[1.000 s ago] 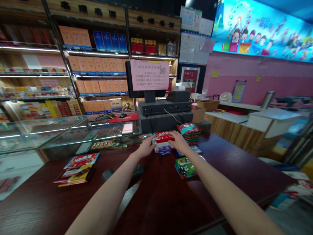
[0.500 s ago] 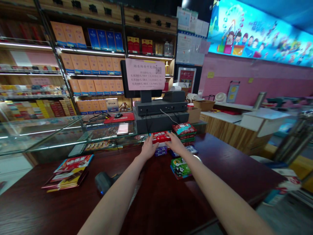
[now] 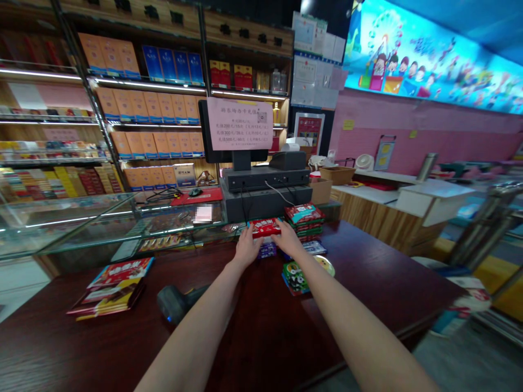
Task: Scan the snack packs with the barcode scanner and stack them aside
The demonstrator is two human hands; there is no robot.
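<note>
A red snack packet [image 3: 265, 226] with white lettering lies flat on a small stack near the far edge of the counter. My left hand [image 3: 247, 247] grips its left end, while my right hand [image 3: 287, 239] has the right end, thumbs on the near side. Purple packets [image 3: 267, 250] show beneath it. Right beside my right hand stands a taller pile of red and green packets [image 3: 304, 219]. Under my right forearm lie green packets [image 3: 295, 276] with a panda print, partly covered, and behind them a blue-and-white packet [image 3: 317, 248].
Left on the dark wooden counter [image 3: 261, 337] are red and yellow snack packets [image 3: 118, 286] and a handheld barcode scanner [image 3: 174, 304]. A cash register [image 3: 267, 198] with a screen stands behind the stacks. A glass display case [image 3: 93, 226] borders the counter's far left side.
Both hands keep hold of the red packet with almost no shift. The view has turned slightly, so the whole scene sits a little further left.
</note>
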